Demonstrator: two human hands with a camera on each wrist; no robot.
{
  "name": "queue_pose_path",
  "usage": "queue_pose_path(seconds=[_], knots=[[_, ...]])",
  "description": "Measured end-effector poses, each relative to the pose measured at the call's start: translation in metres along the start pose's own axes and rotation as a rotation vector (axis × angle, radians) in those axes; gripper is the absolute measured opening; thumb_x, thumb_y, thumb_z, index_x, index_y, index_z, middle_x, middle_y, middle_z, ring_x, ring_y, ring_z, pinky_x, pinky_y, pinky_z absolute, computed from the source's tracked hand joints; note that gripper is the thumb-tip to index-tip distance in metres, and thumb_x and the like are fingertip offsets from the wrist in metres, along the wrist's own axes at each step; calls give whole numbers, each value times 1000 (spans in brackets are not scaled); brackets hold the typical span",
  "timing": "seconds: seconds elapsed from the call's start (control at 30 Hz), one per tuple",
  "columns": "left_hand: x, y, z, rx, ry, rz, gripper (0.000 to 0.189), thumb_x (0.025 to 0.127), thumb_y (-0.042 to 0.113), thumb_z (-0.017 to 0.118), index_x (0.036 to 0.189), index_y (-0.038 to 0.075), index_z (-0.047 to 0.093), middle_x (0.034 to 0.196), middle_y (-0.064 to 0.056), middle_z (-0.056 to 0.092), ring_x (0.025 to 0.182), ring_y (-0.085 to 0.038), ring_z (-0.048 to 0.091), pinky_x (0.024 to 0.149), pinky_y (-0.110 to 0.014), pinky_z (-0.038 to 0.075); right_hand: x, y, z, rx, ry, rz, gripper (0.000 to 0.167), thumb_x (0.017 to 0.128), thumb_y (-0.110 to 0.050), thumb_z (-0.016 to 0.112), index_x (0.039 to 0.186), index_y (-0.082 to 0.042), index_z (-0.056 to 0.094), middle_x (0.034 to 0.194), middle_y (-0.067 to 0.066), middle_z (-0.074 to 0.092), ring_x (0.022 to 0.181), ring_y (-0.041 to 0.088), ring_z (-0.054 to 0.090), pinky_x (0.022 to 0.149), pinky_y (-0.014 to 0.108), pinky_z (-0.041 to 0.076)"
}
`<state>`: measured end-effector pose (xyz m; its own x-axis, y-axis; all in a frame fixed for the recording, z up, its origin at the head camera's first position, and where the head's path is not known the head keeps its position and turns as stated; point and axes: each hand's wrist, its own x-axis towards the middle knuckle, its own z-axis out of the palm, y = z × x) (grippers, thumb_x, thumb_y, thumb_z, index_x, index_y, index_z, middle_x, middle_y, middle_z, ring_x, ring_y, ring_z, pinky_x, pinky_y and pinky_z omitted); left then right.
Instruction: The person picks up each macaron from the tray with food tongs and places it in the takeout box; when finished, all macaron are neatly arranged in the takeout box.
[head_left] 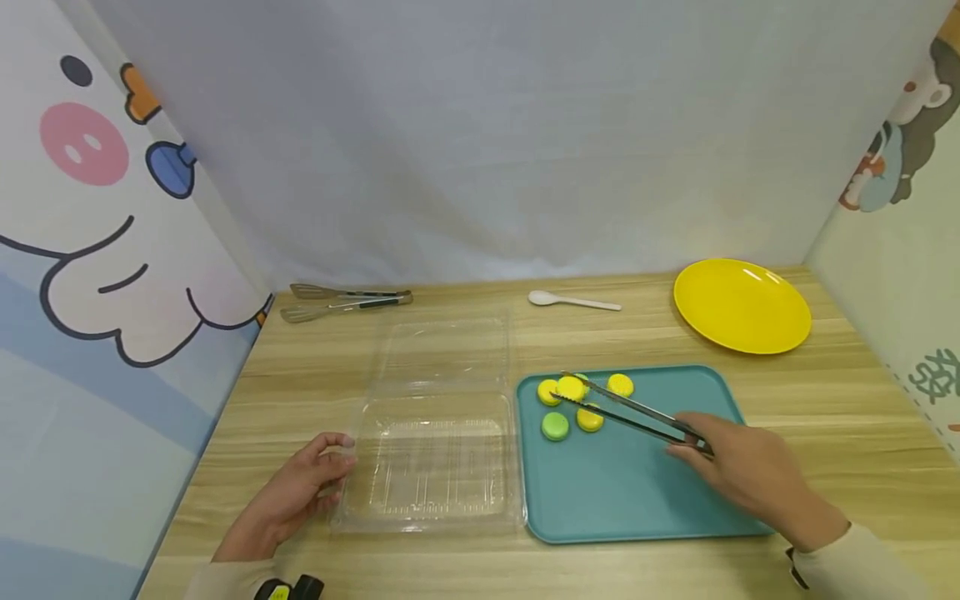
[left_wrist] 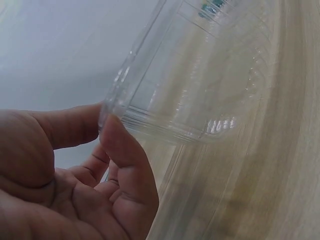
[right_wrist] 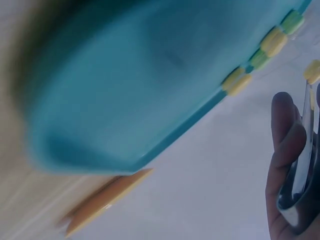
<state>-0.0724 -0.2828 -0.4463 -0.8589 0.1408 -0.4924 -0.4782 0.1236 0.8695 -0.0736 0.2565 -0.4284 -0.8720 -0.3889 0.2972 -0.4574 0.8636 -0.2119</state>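
Observation:
My left hand (head_left: 303, 487) pinches the rim of a clear plastic clamshell box (head_left: 438, 475) between thumb and forefinger, as the left wrist view shows. The box lies open, its lid (head_left: 446, 350) folded back behind it. In my right hand (head_left: 757, 471) is a pair of metal tongs (head_left: 633, 426) stretching left over the teal tray (head_left: 645, 492). A yellow macaron (head_left: 572, 387) sits between the tong tips; the right wrist view has this macaron (right_wrist: 312, 71) apart from the others. Several more yellow macarons (head_left: 620, 385) and a green macaron (head_left: 555, 426) lie around it on the tray.
A second pair of tongs (head_left: 348, 302) lies at the back left. At the back middle is a white spoon (head_left: 573, 300), and a yellow plate (head_left: 742, 306) stands at the back right. A white curtain (head_left: 487, 142) hangs behind the wooden table (head_left: 300, 383).

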Motion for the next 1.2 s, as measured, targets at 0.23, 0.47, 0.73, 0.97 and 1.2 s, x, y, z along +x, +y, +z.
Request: queue_pose_path(seconds=[0.23,0.47,0.73,0.97,1.2], knots=[[2,2,0,0,-18,10,30,103,18,59,128,8,44,91,2,53,78,-9,50,66,-23,50,21,-28,6,91,-48,-39,32,84,-32,82,109,-15,70,78,-19,57,59,-2,39,48,21,33],[1,3,1,-8,-22,9,29,103,17,59,126,8,44,89,1,53,75,-9,51,64,-23,49,35,-49,13,100,-106,-94,33,85,-35,81,109,-15,70,78,-17,59,58,-2,40,47,22,35],[-1,3,1,-23,-21,7,27,103,19,60,125,11,46,91,2,53,76,-9,50,64,-23,49,44,-59,21,107,-91,-150,32,84,-36,81,107,-17,70,78,-18,61,56,-4,39,45,21,32],[-1,2,-2,-27,-58,28,24,103,18,59,123,13,46,87,2,52,70,-10,51,62,-23,48,54,-72,26,138,-175,-134,32,86,-37,79,108,-17,68,78,-19,61,53,-3,38,44,22,32],[1,0,-3,-18,-67,20,26,104,19,59,125,13,45,89,2,53,73,-11,52,63,-24,49,67,-88,29,158,-187,-166,31,86,-33,80,102,-16,60,75,-14,61,52,-3,39,43,21,32]])
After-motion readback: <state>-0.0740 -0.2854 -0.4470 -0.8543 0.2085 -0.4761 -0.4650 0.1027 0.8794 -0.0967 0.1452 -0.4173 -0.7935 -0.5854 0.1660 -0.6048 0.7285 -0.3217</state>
